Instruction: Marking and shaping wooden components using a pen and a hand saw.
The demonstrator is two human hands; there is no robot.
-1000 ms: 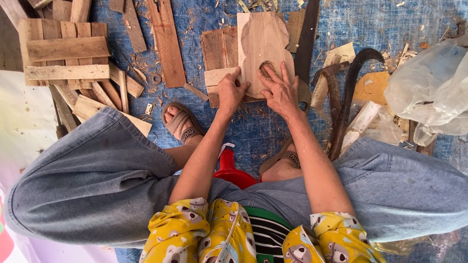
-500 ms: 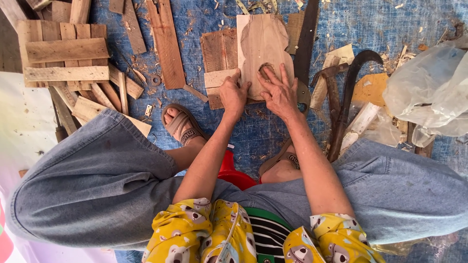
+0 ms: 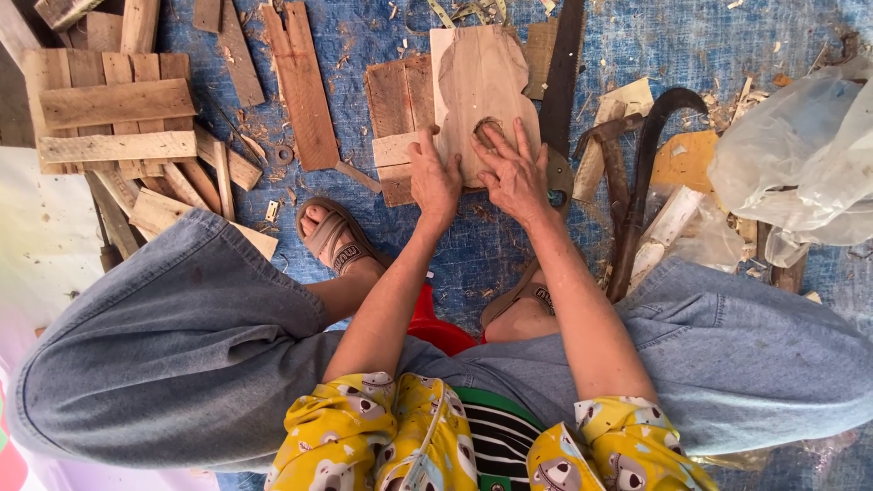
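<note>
Board (image 3: 480,91) lies flat on the blue mat (image 3: 727,27), pinned by your left hand (image 3: 435,175) and right hand (image 3: 515,173), fingers spread, so it cannot slide.

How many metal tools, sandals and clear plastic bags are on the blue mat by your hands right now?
Handsaw: 1
Hammer: 1
Curved dark blade: 1
Sandals: 2, one on the foot left of the arms, one right
Clear plastic bag: 1
Total: 6

saw (image 3: 566,73) right of board (image 3: 477,82), planks (image 3: 109,109) left.
</note>
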